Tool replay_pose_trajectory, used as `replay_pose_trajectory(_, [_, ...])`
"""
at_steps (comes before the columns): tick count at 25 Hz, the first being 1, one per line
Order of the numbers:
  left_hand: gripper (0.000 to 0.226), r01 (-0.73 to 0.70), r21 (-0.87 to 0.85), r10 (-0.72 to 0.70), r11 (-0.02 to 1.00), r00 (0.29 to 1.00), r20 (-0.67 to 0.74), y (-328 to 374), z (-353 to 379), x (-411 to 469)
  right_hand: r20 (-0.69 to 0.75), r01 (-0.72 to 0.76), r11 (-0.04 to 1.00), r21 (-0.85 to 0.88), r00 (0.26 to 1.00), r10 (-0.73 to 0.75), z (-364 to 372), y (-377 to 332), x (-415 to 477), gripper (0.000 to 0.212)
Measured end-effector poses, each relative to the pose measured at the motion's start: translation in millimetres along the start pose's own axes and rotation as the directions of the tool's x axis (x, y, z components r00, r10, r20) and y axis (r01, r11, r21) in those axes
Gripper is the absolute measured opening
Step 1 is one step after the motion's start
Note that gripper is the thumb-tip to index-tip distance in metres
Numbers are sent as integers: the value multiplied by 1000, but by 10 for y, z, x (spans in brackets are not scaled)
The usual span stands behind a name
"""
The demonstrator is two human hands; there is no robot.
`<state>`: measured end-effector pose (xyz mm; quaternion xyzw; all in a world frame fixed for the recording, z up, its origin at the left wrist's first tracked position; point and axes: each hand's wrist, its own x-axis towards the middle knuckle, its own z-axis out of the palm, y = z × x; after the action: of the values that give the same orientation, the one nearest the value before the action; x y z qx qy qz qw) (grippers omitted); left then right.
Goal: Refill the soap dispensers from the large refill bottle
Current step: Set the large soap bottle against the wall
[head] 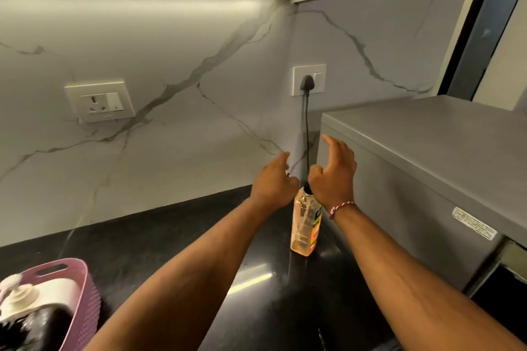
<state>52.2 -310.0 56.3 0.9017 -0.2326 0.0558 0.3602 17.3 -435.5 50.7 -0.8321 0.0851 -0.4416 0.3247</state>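
A clear plastic bottle (pixel 305 225) with a colourful label and a little orange liquid at the bottom stands upright on the black counter (pixel 176 239), close to the corner. My right hand (pixel 335 177) is over its dark top, thumb and a finger closed around the neck, the other fingers spread upward. My left hand (pixel 273 184) hovers just left of the neck, fingers loosely curled; I cannot tell whether it touches the bottle. A white pump dispenser head (pixel 17 298) shows in a pink basket (pixel 82 310) at the bottom left.
A grey appliance (pixel 422 168) stands right beside the bottle, its black cable (pixel 306 122) running up to a wall socket (pixel 309 80). Another socket (pixel 99 101) is on the marble backsplash to the left. An upper cabinet with a light strip hangs overhead.
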Motion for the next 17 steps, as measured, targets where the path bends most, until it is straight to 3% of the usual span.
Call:
replay_pose_trajectory(3, [82, 61, 30, -64, 998, 991, 114, -15, 293, -45, 0, -159, 984, 86, 987, 160, -33, 314, -32, 53])
replay_pose_trajectory(6, [102, 163, 97, -179, 982, 967, 183, -34, 527, -81, 264, -328, 942, 77, 917, 298, 10, 565, -104, 57])
replay_pose_trajectory(8, [95, 221, 106, -236, 969, 957, 166, -74, 654, -79, 475, -380, 924, 36, 820, 319, 34, 662, -166, 59])
replay_pose_trajectory(11, [80, 259, 51, -263, 965, 954, 140, -147, 731, -97, 642, -381, 924, 37, 717, 270, 60, 762, -261, 61])
replay_pose_trajectory(15, [69, 254, -42, -248, 966, 963, 103, -248, 688, -133, 672, -348, 936, 54, 706, 224, 64, 803, -308, 62])
replay_pose_trajectory(17, [78, 252, -61, -244, 966, 962, 120, -324, 601, -127, 684, -272, 962, 34, 708, 175, 77, 771, -327, 60])
